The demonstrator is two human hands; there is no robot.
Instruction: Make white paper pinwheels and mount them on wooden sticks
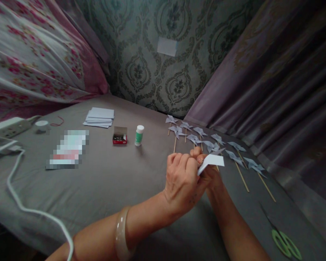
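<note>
My left hand (pixel 180 177), with a pale bangle on the wrist, is closed with its fingers curled at a white paper pinwheel (pixel 215 160). Behind and to the right, my right hand (pixel 210 175) grips the same folded paper; most of its fingers are hidden. Bent paper blades stick out to the right between the hands. Whether a stick or pin is inside the grip cannot be seen. Just beyond the hands, several paper pinwheels on wooden sticks (pixel 235 158) lie in rows on the grey cloth (pixel 119 195).
Green-handled scissors (pixel 285 243) lie at the lower right. A white glue stick (pixel 138 136) with a green label stands beside an open red box of small metal pins (pixel 120 136). Left are stacked white paper (pixel 100 117), a tape roll (pixel 41 126), a power strip (pixel 9 127) and a white cable (pixel 29 209).
</note>
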